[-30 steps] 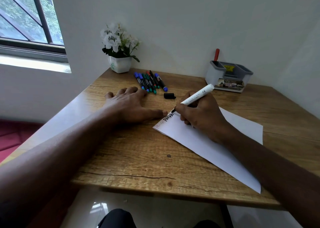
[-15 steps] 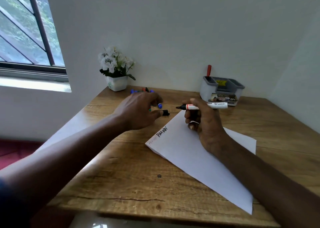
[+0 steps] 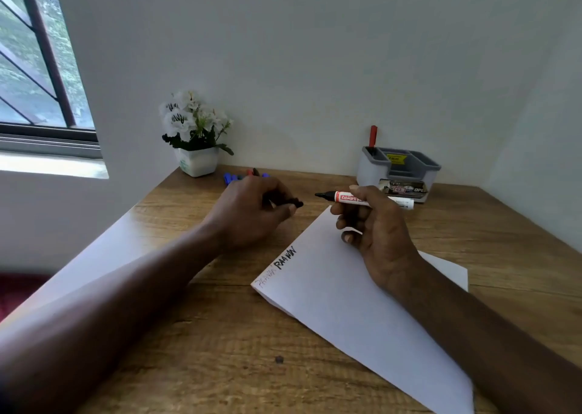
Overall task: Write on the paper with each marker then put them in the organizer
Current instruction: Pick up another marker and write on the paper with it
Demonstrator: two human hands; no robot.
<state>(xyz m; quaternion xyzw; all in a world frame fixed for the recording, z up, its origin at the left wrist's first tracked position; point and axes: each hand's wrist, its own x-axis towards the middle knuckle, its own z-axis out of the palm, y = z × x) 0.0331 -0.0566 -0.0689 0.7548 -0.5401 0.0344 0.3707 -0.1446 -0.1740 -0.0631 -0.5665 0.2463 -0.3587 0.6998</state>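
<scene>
The right hand [image 3: 374, 231] grips a white, red-labelled marker [image 3: 349, 197] level above the white sheet of paper [image 3: 346, 312] lying slantwise on the wooden desk [image 3: 220, 350], its bare black tip pointing left. The left hand [image 3: 252, 212] pinches what looks like the small black cap [image 3: 294, 203]. The grey plastic organizer [image 3: 367, 174] stands at the desk's far edge.

The right hand [image 3: 374, 227] holds a white marker [image 3: 362, 198] sideways over the paper [image 3: 346, 303]; the left hand [image 3: 252, 212] pinches its black cap [image 3: 294, 203] mid-frame.
</scene>
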